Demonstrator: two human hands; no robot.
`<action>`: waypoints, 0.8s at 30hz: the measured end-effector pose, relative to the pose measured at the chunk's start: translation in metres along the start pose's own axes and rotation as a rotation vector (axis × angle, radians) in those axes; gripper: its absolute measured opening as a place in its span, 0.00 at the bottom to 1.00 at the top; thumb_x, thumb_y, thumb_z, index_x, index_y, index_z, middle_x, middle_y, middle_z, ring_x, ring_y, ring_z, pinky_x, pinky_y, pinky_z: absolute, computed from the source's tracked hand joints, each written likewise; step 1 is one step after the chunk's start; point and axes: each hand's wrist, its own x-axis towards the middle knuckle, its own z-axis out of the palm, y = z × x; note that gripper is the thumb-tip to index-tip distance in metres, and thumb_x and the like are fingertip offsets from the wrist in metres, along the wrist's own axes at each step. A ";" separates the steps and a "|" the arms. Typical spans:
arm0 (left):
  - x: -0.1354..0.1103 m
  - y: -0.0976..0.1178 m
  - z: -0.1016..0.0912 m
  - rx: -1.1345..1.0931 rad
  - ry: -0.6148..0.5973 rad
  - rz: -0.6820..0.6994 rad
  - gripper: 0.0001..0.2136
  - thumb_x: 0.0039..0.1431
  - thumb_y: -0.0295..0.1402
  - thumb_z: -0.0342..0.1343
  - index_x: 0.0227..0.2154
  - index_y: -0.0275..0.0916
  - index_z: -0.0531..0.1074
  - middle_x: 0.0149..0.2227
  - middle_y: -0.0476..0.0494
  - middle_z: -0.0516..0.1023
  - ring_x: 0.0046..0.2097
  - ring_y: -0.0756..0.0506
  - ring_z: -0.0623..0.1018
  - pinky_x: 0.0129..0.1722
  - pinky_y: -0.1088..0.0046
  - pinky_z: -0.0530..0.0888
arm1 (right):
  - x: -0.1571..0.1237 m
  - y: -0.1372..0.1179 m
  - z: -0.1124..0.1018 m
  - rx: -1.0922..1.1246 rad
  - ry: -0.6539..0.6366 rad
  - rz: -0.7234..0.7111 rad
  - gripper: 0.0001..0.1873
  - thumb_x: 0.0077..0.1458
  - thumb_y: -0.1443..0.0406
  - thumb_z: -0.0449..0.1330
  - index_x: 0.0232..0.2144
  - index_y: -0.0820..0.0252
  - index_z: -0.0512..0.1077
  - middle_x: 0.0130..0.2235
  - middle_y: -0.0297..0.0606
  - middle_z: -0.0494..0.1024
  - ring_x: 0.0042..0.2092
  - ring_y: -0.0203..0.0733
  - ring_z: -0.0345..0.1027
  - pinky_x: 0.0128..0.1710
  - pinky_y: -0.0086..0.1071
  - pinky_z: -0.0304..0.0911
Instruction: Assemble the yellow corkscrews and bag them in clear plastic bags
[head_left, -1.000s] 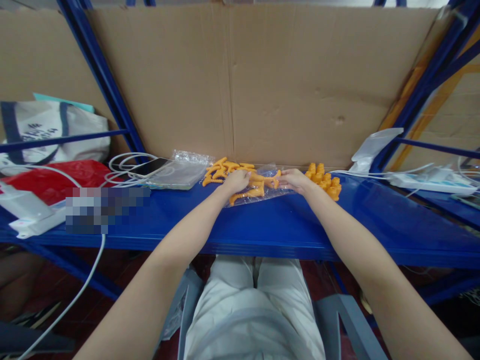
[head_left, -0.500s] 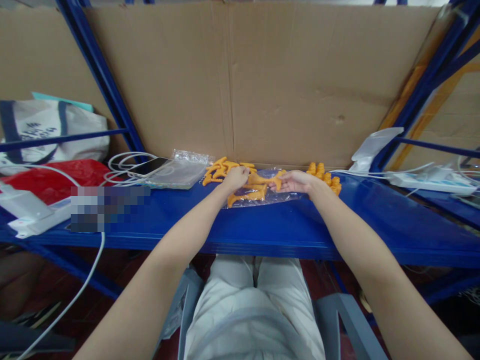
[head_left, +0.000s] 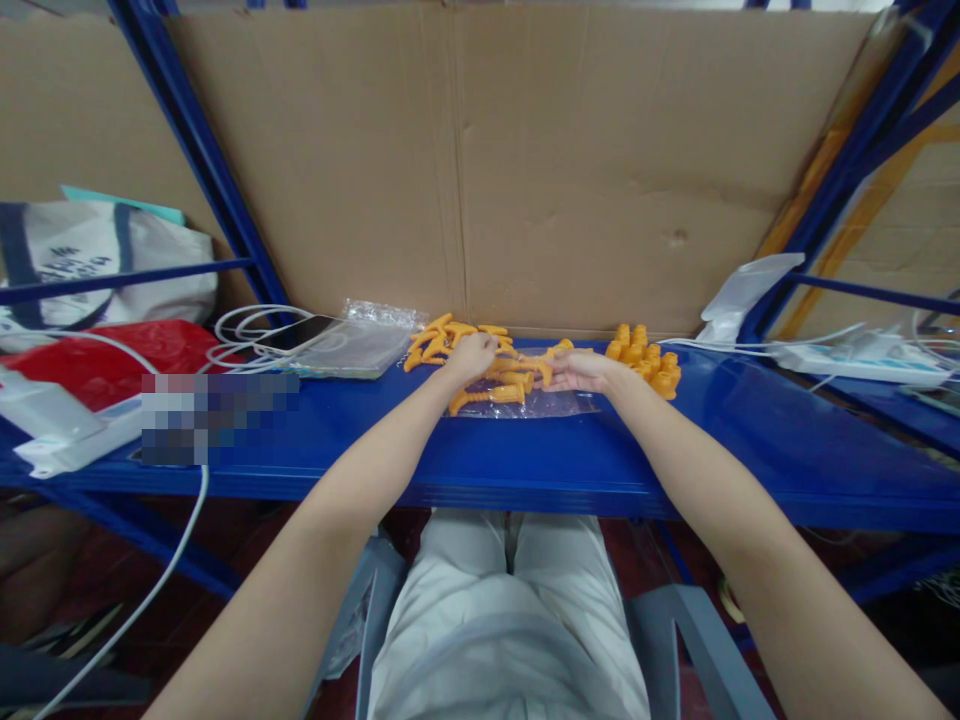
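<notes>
My left hand (head_left: pixel 472 358) is closed, thumb and fingers drawn together among orange plastic pieces; what lies between its fingertips is hidden. My right hand (head_left: pixel 585 370), palm turned partly up, has its fingers at the curved end of an orange plastic piece (head_left: pixel 543 370) that reaches toward my left hand. Below them, another orange piece (head_left: pixel 491 397), with a ribbed shank and a hooked end, rests on a clear plastic bag (head_left: pixel 562 404). Beyond my left hand lies a pile of curved orange pieces (head_left: pixel 431 338).
Several stubby orange parts (head_left: pixel 645 358) stand right of my right hand on the blue shelf (head_left: pixel 525 465). Clear plastic packets (head_left: pixel 352 345) and white cables lie to the left, near a red bag (head_left: pixel 135 350) and a power strip (head_left: pixel 82 440). Cardboard (head_left: pixel 562 170) forms the back.
My right hand has shifted slightly left, and the orange piece's curved end has moved left and a little lower with it. An orange end now shows above my right fingers. My left hand stays nearly still.
</notes>
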 end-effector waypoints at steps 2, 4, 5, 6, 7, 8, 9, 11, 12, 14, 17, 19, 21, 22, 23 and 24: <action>-0.001 0.001 0.000 0.026 0.000 0.002 0.18 0.68 0.31 0.45 0.41 0.28 0.80 0.48 0.30 0.82 0.52 0.37 0.79 0.57 0.62 0.71 | 0.003 0.002 -0.003 -0.014 -0.011 0.003 0.14 0.68 0.74 0.47 0.47 0.64 0.71 0.33 0.42 0.82 0.33 0.36 0.80 0.45 0.33 0.75; -0.001 0.002 0.000 0.064 0.005 0.009 0.18 0.68 0.31 0.43 0.42 0.28 0.80 0.48 0.30 0.81 0.52 0.37 0.79 0.56 0.61 0.72 | 0.008 0.004 -0.007 -0.028 -0.047 0.003 0.13 0.68 0.72 0.48 0.47 0.65 0.70 0.33 0.42 0.82 0.31 0.35 0.79 0.45 0.33 0.75; -0.001 0.002 0.000 0.084 0.011 0.010 0.19 0.68 0.31 0.43 0.42 0.29 0.79 0.49 0.30 0.81 0.52 0.37 0.79 0.56 0.62 0.72 | 0.011 0.005 -0.009 -0.030 -0.071 -0.001 0.13 0.69 0.72 0.47 0.48 0.65 0.70 0.33 0.42 0.83 0.31 0.35 0.78 0.45 0.34 0.76; -0.002 0.002 0.000 0.100 0.018 0.009 0.19 0.69 0.31 0.43 0.42 0.30 0.79 0.49 0.31 0.82 0.52 0.37 0.79 0.56 0.62 0.72 | 0.013 0.006 -0.011 -0.026 -0.096 -0.008 0.13 0.69 0.72 0.47 0.48 0.65 0.70 0.34 0.42 0.83 0.31 0.35 0.78 0.45 0.34 0.76; -0.002 0.001 -0.001 0.109 0.027 0.003 0.19 0.69 0.31 0.43 0.42 0.30 0.79 0.49 0.32 0.82 0.53 0.38 0.79 0.56 0.63 0.72 | 0.015 0.007 -0.012 -0.018 -0.117 -0.018 0.13 0.69 0.72 0.47 0.49 0.64 0.70 0.34 0.42 0.83 0.31 0.34 0.78 0.45 0.34 0.76; -0.002 0.001 -0.001 0.113 0.035 -0.009 0.19 0.69 0.32 0.42 0.42 0.30 0.80 0.48 0.32 0.82 0.53 0.38 0.79 0.56 0.63 0.72 | 0.017 0.007 -0.013 -0.007 -0.132 -0.025 0.13 0.69 0.72 0.47 0.49 0.63 0.69 0.34 0.41 0.83 0.31 0.34 0.78 0.45 0.34 0.76; -0.002 0.001 -0.002 0.109 0.040 -0.024 0.19 0.69 0.32 0.42 0.42 0.30 0.80 0.48 0.31 0.82 0.53 0.37 0.79 0.56 0.63 0.72 | 0.018 0.008 -0.014 0.003 -0.140 -0.028 0.13 0.69 0.72 0.47 0.48 0.63 0.69 0.34 0.40 0.83 0.32 0.33 0.78 0.44 0.33 0.76; -0.002 0.000 -0.004 0.085 0.044 -0.056 0.20 0.69 0.32 0.42 0.42 0.29 0.80 0.48 0.30 0.82 0.53 0.37 0.79 0.54 0.64 0.73 | 0.019 0.009 -0.014 0.009 -0.140 -0.029 0.12 0.70 0.71 0.47 0.47 0.62 0.69 0.34 0.40 0.83 0.32 0.33 0.78 0.42 0.31 0.75; -0.002 0.000 -0.005 0.069 0.043 -0.069 0.20 0.69 0.32 0.42 0.42 0.29 0.80 0.47 0.31 0.82 0.52 0.37 0.79 0.54 0.64 0.73 | 0.020 0.009 -0.014 0.006 -0.137 -0.030 0.12 0.70 0.71 0.47 0.46 0.62 0.70 0.34 0.40 0.83 0.32 0.33 0.78 0.42 0.30 0.75; -0.002 0.000 -0.007 0.038 0.035 -0.084 0.19 0.68 0.30 0.42 0.42 0.29 0.80 0.47 0.31 0.82 0.51 0.38 0.80 0.54 0.64 0.73 | 0.019 0.010 -0.013 -0.008 -0.132 -0.037 0.11 0.70 0.70 0.48 0.45 0.62 0.70 0.35 0.40 0.83 0.32 0.33 0.78 0.41 0.31 0.75; -0.001 -0.002 -0.008 0.019 0.027 -0.092 0.19 0.68 0.28 0.42 0.42 0.29 0.80 0.48 0.31 0.82 0.52 0.38 0.79 0.54 0.65 0.73 | 0.016 0.009 -0.011 -0.047 -0.089 -0.040 0.08 0.69 0.70 0.51 0.42 0.62 0.71 0.34 0.41 0.83 0.30 0.33 0.77 0.40 0.30 0.75; -0.001 -0.003 -0.007 0.019 0.038 -0.090 0.19 0.68 0.29 0.42 0.41 0.29 0.80 0.47 0.32 0.82 0.52 0.39 0.79 0.54 0.65 0.73 | 0.014 0.007 -0.008 -0.086 -0.036 -0.030 0.06 0.68 0.69 0.54 0.39 0.62 0.71 0.30 0.39 0.82 0.28 0.33 0.76 0.37 0.28 0.75; -0.001 -0.004 -0.005 0.018 0.054 -0.083 0.19 0.68 0.30 0.43 0.40 0.31 0.80 0.47 0.33 0.82 0.52 0.39 0.79 0.54 0.65 0.73 | 0.011 0.006 -0.005 -0.130 0.007 -0.021 0.04 0.66 0.67 0.58 0.37 0.63 0.71 0.25 0.37 0.80 0.26 0.33 0.75 0.33 0.26 0.74; -0.001 -0.005 -0.004 0.019 0.060 -0.083 0.18 0.68 0.31 0.43 0.40 0.32 0.80 0.46 0.34 0.83 0.52 0.39 0.79 0.54 0.65 0.73 | 0.010 0.005 -0.003 -0.154 0.023 -0.020 0.05 0.65 0.66 0.60 0.36 0.63 0.70 0.23 0.36 0.78 0.25 0.33 0.74 0.30 0.24 0.74; -0.001 -0.005 -0.004 0.024 0.066 -0.087 0.18 0.68 0.31 0.43 0.40 0.32 0.80 0.46 0.34 0.83 0.52 0.38 0.79 0.54 0.64 0.73 | 0.009 0.004 -0.001 -0.179 0.038 -0.022 0.07 0.64 0.65 0.61 0.35 0.63 0.70 0.22 0.35 0.77 0.23 0.32 0.73 0.27 0.22 0.72; -0.001 -0.006 -0.003 0.035 0.072 -0.097 0.18 0.68 0.32 0.43 0.41 0.32 0.80 0.47 0.33 0.82 0.52 0.38 0.79 0.55 0.64 0.73 | 0.008 0.003 0.001 -0.204 0.054 -0.026 0.08 0.64 0.64 0.62 0.33 0.63 0.70 0.20 0.34 0.75 0.21 0.31 0.70 0.24 0.21 0.70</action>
